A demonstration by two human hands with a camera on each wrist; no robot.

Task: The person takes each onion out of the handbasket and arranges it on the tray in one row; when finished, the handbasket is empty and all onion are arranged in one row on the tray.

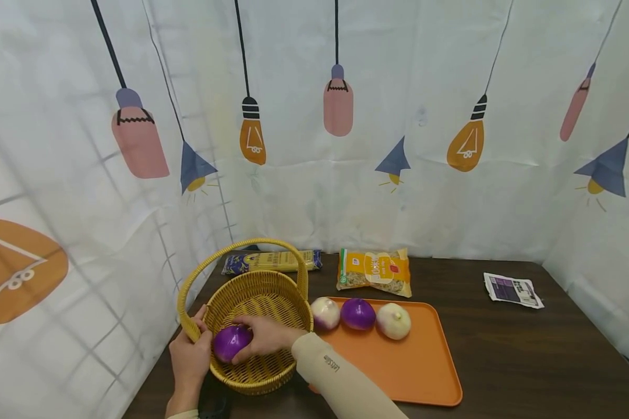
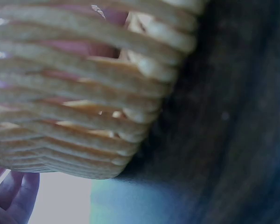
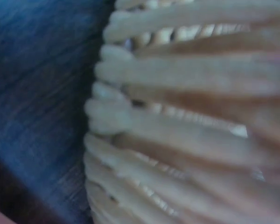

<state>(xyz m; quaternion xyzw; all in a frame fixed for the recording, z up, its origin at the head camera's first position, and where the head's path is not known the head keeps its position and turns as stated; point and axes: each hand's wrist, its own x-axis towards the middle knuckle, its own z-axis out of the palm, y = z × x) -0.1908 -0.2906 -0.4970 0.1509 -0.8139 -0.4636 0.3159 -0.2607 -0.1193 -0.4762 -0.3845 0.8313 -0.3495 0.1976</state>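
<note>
A yellow woven basket (image 1: pixel 259 385) with a tall arched handle stands on the dark table, just left of an orange tray. My left hand (image 1: pixel 190 354) grips its left side near the foot of the handle. Inside the basket, my right hand (image 1: pixel 269 336) holds a shiny purple turnip (image 1: pixel 229 342) against the left wall, thumb and fingers around it. Basket weave fills most of the left wrist view, where fingers (image 2: pixel 19 196) show at the lower left corner. In the right wrist view the basket wall (image 3: pixel 186 102) hides the right hand's grasp.
On the orange tray (image 1: pixel 403 372), two whitish turnips (image 1: pixel 393 321) flank a purple turnip (image 1: pixel 359 314) along the back edge. Behind lie a long blue-and-yellow packet (image 1: pixel 280 261) and an orange food bag (image 1: pixel 374 272). A small white-and-purple pouch (image 1: pixel 512 290) lies far right. A printed curtain (image 1: pixel 293 198) encloses the table.
</note>
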